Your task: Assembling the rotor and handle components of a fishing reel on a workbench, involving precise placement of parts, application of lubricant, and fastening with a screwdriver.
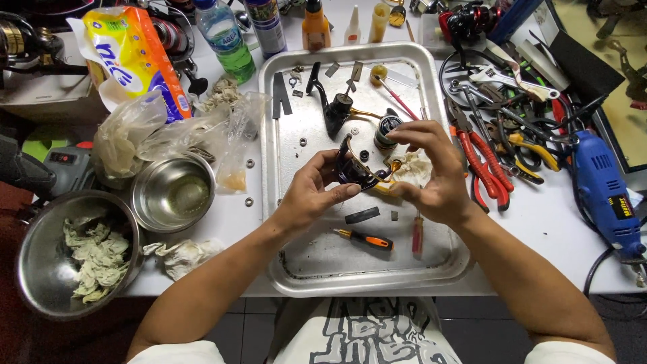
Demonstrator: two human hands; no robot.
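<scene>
Here, over a metal tray on a cluttered white workbench: a dark, gold-trimmed fishing reel body, held above the tray's middle between two bare hands. Left hand cupped under and against the reel's left side, fingers closed on it, thumb pressed along the near edge. Right hand arched over from the right, fingertips pinched together at the reel's far upper end, thumb by a gold part and a crumpled white rag just behind. Directly below, on the tray: an orange-handled screwdriver, a red-handled screwdriver, a short black strip, loose washers and small black parts toward the far side. Left of the tray: two steel bowls, one near bowl filled with wadded tissue. Right of it: red-handled pliers and a blue rotary tool. Likely hazard: a slack pinch, and a small part dropped among the scattered pieces or bounced off the tray; a greasy grip, probably, and the reel body itself slipping onto the screwdrivers beneath.
</scene>
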